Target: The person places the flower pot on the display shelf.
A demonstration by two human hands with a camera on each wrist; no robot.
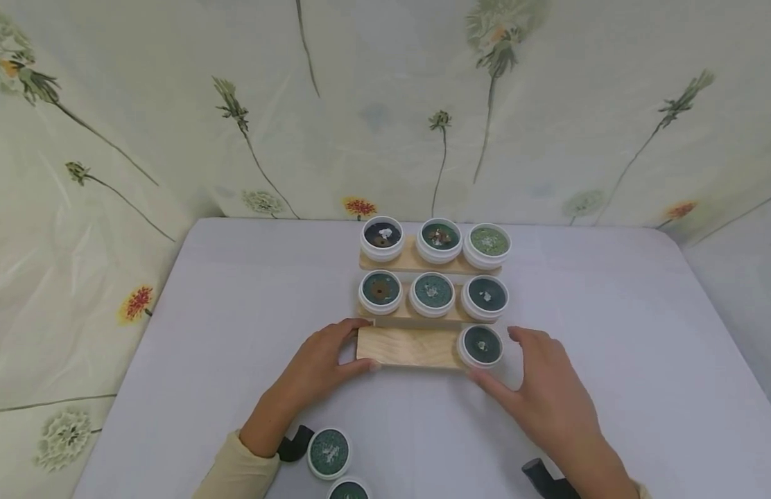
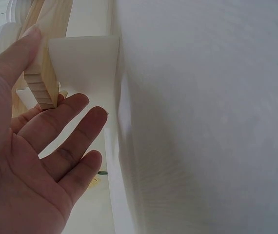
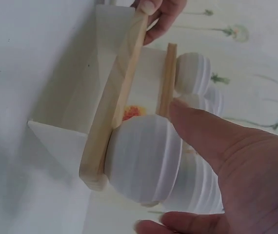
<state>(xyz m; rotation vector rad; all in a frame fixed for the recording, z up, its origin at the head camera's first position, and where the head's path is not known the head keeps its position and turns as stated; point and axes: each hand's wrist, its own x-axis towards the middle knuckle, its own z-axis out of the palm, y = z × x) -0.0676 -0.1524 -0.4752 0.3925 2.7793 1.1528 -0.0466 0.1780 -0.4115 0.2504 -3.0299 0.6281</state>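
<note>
A white stepped rack [image 2: 83, 61] carries wooden boards in rows. My left hand [image 1: 323, 357] grips the left end of the front wooden board [image 1: 407, 346], thumb on the near side in the head view and fingers round the far side. One round white jar with a dark green top [image 1: 482, 345] sits at that board's right end. My right hand [image 1: 548, 381] is beside this jar, thumb and fingers spread around its right side. In the right wrist view the fingers look apart from the ribbed white jar [image 3: 141, 158]; whether the thumb touches the board is unclear.
Behind, the middle board [image 1: 404, 315] and back board [image 1: 410, 260] each bear three similar jars. Two more jars, one a green-topped jar [image 1: 328, 454], stand near the table's front edge by my left wrist. A flowered cloth [image 1: 373, 138] hangs behind the white table [image 1: 267, 277].
</note>
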